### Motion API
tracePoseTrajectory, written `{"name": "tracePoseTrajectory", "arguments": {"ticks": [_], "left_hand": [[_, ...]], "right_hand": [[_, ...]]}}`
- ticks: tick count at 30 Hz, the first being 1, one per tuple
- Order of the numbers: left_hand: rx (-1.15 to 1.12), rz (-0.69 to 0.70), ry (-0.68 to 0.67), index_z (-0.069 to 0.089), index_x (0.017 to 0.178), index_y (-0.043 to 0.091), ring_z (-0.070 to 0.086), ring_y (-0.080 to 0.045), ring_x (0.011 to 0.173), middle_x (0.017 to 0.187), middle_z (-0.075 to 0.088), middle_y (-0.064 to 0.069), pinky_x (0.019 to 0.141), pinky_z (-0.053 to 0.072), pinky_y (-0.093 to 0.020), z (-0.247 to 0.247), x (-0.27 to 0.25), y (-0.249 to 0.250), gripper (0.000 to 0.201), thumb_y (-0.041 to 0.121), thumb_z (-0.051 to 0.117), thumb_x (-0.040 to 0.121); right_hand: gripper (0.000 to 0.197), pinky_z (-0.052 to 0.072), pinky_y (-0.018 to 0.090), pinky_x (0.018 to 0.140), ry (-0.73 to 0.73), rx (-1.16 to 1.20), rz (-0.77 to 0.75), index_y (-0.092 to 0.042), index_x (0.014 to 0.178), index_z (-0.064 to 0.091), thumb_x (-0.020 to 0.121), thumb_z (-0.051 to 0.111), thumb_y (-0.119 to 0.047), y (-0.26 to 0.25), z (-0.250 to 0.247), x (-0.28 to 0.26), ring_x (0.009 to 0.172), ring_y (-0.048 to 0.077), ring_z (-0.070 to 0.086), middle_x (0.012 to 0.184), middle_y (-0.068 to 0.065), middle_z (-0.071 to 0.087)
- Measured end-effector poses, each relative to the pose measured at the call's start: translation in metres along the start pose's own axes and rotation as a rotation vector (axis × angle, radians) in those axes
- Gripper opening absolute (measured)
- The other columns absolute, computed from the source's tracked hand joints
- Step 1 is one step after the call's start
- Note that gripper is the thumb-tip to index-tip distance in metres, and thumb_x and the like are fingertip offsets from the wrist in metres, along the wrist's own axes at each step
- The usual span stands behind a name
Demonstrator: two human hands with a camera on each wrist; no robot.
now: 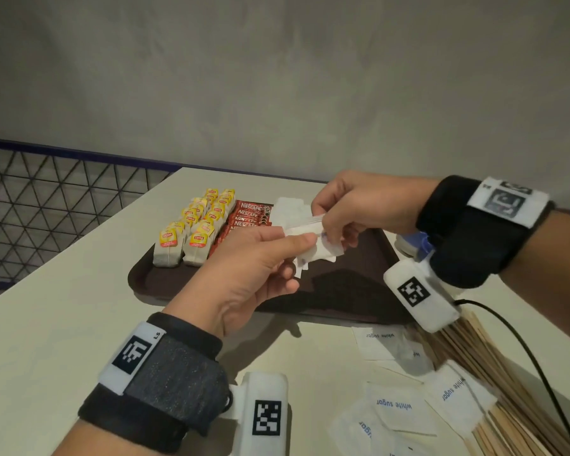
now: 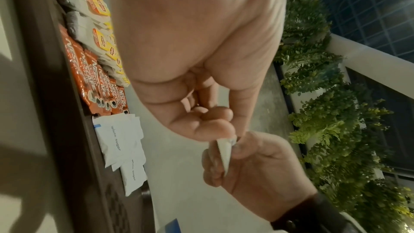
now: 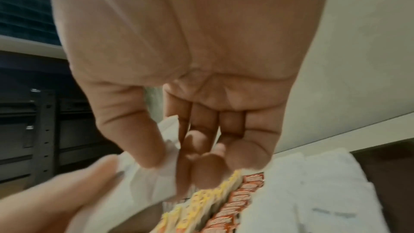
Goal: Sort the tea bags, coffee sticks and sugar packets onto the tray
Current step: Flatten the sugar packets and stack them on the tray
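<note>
We see both hands meeting above the brown tray (image 1: 359, 301), each pinching a small bunch of white sugar packets (image 1: 313, 245); the left hand (image 1: 244, 274) grips from the near side, the right hand (image 1: 352, 205) from the far side. How many packets are in the bunch we cannot tell.

On the tray's far left stand two rows of tea bags (image 1: 195, 225), beside them a row of at least four coffee sticks (image 1: 249, 213), then a pile of sugar packets (image 1: 290, 209).

Loose sugar packets (image 1: 395, 406), five or more, lie on the white table (image 1: 63, 307) near us, touching wooden stirrers (image 1: 494, 357) at the right.

Only the left wrist view shows green foliage (image 2: 325, 112).
</note>
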State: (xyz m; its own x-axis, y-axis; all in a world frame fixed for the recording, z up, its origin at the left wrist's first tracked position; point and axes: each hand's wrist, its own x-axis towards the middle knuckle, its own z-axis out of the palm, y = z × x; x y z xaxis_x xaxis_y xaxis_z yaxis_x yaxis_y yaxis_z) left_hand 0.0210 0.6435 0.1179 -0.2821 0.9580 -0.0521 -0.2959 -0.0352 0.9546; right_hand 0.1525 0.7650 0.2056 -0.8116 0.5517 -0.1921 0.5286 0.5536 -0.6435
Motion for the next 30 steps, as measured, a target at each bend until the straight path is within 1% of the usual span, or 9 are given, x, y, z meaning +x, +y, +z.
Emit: {"name": "tracePoseTrajectory", "arguments": {"ticks": [4, 7, 9, 14, 16, 20, 24, 26, 30], "left_hand": [[-0.058, -0.024, 0.14, 0.074, 0.093, 0.014, 0.049, -0.007, 0.049, 0.073, 0.059, 0.001, 0.041, 0.043, -0.02, -0.006, 0.005, 0.0, 0.009, 0.018, 0.08, 0.088], [-0.076, -0.048, 0.162, 0.07, 0.088, 0.018, 0.046, -0.008, 0.048, 0.074, 0.059, 0.002, 0.038, 0.036, -0.02, -0.012, 0.009, 0.002, 0.012, 0.022, 0.081, 0.088], [-0.079, -0.061, 0.164, 0.069, 0.089, 0.018, 0.046, -0.008, 0.048, 0.074, 0.059, 0.001, 0.037, 0.034, -0.02, -0.013, 0.011, 0.001, 0.013, 0.022, 0.081, 0.087], [-0.081, -0.069, 0.155, 0.068, 0.088, 0.019, 0.046, -0.007, 0.047, 0.072, 0.06, 0.002, 0.037, 0.033, -0.019, -0.011, 0.013, -0.003, 0.011, 0.021, 0.079, 0.088], [-0.087, -0.066, 0.157, 0.069, 0.09, 0.018, 0.046, -0.008, 0.047, 0.071, 0.06, 0.002, 0.037, 0.033, -0.019, -0.01, 0.013, -0.003, 0.01, 0.021, 0.079, 0.088], [-0.089, -0.06, 0.153, 0.073, 0.103, 0.014, 0.046, -0.008, 0.046, 0.067, 0.06, 0.004, 0.038, 0.032, -0.019, -0.009, 0.013, -0.002, 0.017, 0.02, 0.078, 0.087], [-0.086, -0.06, 0.152, 0.075, 0.108, 0.012, 0.046, -0.008, 0.047, 0.068, 0.06, 0.004, 0.038, 0.033, -0.019, -0.008, 0.011, -0.001, 0.024, 0.021, 0.079, 0.087], [-0.079, -0.067, 0.153, 0.074, 0.111, 0.012, 0.047, -0.007, 0.048, 0.069, 0.061, 0.003, 0.038, 0.034, -0.02, -0.008, 0.011, -0.001, 0.026, 0.022, 0.079, 0.087], [-0.064, -0.074, 0.148, 0.073, 0.111, 0.013, 0.048, -0.008, 0.049, 0.069, 0.061, 0.003, 0.038, 0.034, -0.02, -0.006, 0.009, -0.001, 0.026, 0.022, 0.079, 0.088]], "right_hand": [[0.025, 0.039, 0.029, 0.052, 0.17, 0.058, 0.163, -0.007, 0.059, 0.06, 0.081, 0.059, 0.005, 0.038, -0.012, 0.027, 0.054, 0.023, 0.052, 0.068, 0.016, 0.056], [0.005, 0.045, 0.029, 0.054, 0.139, -0.029, 0.294, -0.003, 0.083, 0.068, 0.086, 0.067, 0.001, 0.07, -0.008, 0.042, 0.058, 0.021, 0.06, 0.073, 0.016, 0.065], [0.008, 0.048, 0.029, 0.055, 0.078, -0.083, 0.369, -0.002, 0.094, 0.069, 0.087, 0.071, 0.001, 0.087, -0.003, 0.05, 0.06, 0.019, 0.063, 0.077, 0.014, 0.072], [0.008, 0.055, 0.029, 0.059, 0.052, -0.043, 0.445, -0.004, 0.092, 0.067, 0.088, 0.073, 0.001, 0.095, -0.002, 0.064, 0.062, 0.02, 0.068, 0.086, 0.018, 0.073], [0.009, 0.058, 0.033, 0.065, 0.085, -0.036, 0.478, 0.0, 0.095, 0.067, 0.089, 0.073, -0.003, 0.092, 0.001, 0.07, 0.066, 0.025, 0.069, 0.084, 0.019, 0.073], [0.032, 0.061, 0.037, 0.073, 0.124, 0.005, 0.573, 0.011, 0.113, 0.064, 0.09, 0.073, -0.01, 0.09, 0.007, 0.08, 0.064, 0.03, 0.071, 0.078, 0.022, 0.075], [0.039, 0.056, 0.048, 0.097, 0.106, 0.021, 0.577, 0.004, 0.108, 0.062, 0.083, 0.083, -0.017, 0.085, 0.011, 0.084, 0.074, 0.036, 0.074, 0.087, 0.025, 0.074], [0.042, 0.058, 0.048, 0.094, 0.075, -0.001, 0.562, 0.003, 0.105, 0.064, 0.078, 0.087, -0.019, 0.082, 0.013, 0.083, 0.073, 0.035, 0.074, 0.091, 0.025, 0.073], [0.052, 0.062, 0.046, 0.084, 0.072, -0.054, 0.534, 0.008, 0.113, 0.059, 0.077, 0.089, -0.015, 0.079, 0.016, 0.081, 0.069, 0.032, 0.072, 0.095, 0.025, 0.073]]}}
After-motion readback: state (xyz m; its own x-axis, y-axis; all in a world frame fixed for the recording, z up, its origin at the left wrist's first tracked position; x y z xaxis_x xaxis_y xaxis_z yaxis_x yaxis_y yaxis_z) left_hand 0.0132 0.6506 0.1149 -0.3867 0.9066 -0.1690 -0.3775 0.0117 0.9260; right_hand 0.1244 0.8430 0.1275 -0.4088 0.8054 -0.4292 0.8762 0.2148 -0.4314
